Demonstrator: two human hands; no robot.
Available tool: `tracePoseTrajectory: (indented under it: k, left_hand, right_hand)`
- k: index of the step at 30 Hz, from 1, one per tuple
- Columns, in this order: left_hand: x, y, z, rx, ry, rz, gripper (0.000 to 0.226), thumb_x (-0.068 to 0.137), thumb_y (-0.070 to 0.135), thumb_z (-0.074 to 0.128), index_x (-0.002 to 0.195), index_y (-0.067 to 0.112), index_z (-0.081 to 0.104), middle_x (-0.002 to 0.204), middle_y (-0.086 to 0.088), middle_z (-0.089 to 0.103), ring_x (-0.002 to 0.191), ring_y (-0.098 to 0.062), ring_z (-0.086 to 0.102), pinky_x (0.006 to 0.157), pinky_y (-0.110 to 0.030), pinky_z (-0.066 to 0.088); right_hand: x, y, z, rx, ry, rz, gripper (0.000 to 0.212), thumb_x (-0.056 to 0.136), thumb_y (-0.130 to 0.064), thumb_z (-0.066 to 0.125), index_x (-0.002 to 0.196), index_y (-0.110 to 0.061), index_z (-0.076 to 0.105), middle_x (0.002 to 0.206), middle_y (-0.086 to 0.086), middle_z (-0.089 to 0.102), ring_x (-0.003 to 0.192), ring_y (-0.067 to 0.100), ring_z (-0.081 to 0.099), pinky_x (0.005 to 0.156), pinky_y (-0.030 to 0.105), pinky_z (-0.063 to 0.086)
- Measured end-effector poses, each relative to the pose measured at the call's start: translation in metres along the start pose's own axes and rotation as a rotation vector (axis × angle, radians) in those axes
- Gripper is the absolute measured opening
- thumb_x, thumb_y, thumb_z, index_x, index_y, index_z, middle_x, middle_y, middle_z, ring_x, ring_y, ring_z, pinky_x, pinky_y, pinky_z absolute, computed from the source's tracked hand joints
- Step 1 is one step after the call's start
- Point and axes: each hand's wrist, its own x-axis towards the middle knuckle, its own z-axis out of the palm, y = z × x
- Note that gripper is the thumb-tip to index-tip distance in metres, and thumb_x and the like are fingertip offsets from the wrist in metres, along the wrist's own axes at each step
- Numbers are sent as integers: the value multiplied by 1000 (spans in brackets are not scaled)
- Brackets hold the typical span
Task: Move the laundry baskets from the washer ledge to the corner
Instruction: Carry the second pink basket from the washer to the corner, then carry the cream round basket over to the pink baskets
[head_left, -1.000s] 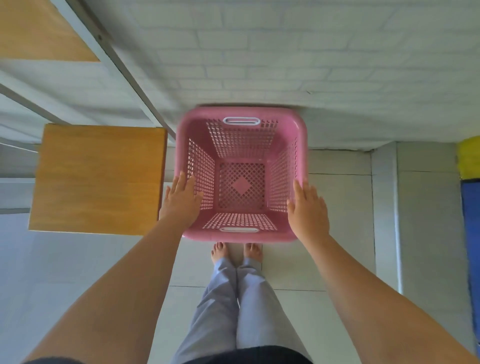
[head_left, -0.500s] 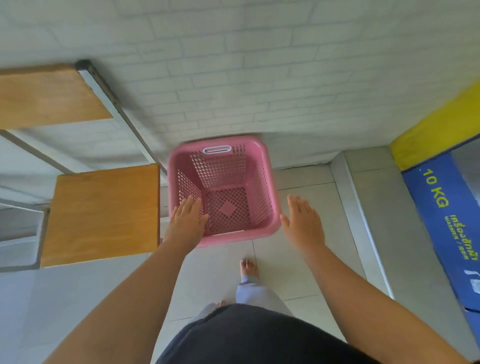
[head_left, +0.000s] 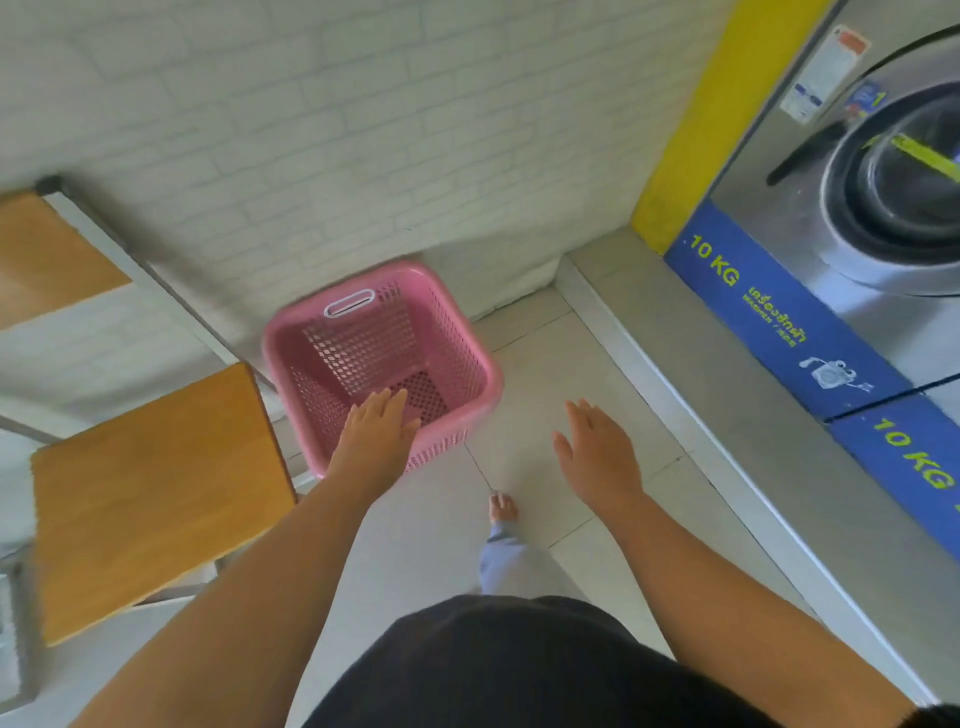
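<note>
An empty pink laundry basket (head_left: 374, 358) with a white handle slot stands on the tiled floor against the white brick wall, beside a wooden seat. My left hand (head_left: 376, 436) hovers flat over its near rim with fingers apart, gripping nothing. My right hand (head_left: 597, 452) is open above the bare floor to the right of the basket, clear of it. The grey washer ledge (head_left: 727, 395) runs along the right under the machines; no basket shows on it in this view.
A wooden seat (head_left: 150, 493) on a metal frame stands left of the basket, with another wooden board (head_left: 47, 254) behind it. Washers with blue "10 KG" panels (head_left: 779, 317) line the right. My bare foot (head_left: 503, 508) is on the tiles.
Both hands have come off the basket, which now rests on the floor by the wall. The view has swung right, bringing the washers and ledge into sight.
</note>
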Motion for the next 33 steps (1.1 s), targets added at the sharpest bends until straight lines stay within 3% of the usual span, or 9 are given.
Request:
tracePoseTrajectory:
  k: [7, 14, 22, 33]
  left_hand:
    - [-20, 63, 11, 100, -80, 232, 50, 102, 31, 34, 146, 7, 32, 148, -16, 39, 138, -30, 34, 117, -46, 22]
    - [-45, 168, 50, 215, -157, 490, 47, 101, 31, 39, 141, 5, 41, 139, -18, 50, 124, -34, 50, 104, -40, 39]
    - [-105, 319, 123, 269, -273, 757, 52, 101, 35, 37, 146, 9, 36, 145, -13, 45, 133, -30, 42, 111, -39, 34]
    - [-248, 523, 234, 286, -363, 944, 51, 101, 33, 37, 147, 12, 32, 149, -13, 39, 136, -30, 37, 111, -40, 32]
  right_hand:
    - [-71, 54, -2, 107, 64, 178, 54, 102, -38, 32, 150, -12, 28, 157, 12, 30, 145, 26, 28, 118, 40, 25]
    - [-159, 144, 10, 220, 124, 487, 54, 102, -38, 33, 149, -14, 30, 157, 10, 30, 144, 26, 29, 118, 39, 25]
    - [-293, 266, 29, 333, 192, 781, 53, 101, -41, 34, 149, -17, 31, 154, 6, 37, 141, 26, 35, 115, 41, 31]
    - [-485, 424, 51, 459, 344, 1097, 57, 100, -40, 38, 150, -17, 26, 153, 5, 38, 140, 26, 37, 113, 41, 32]
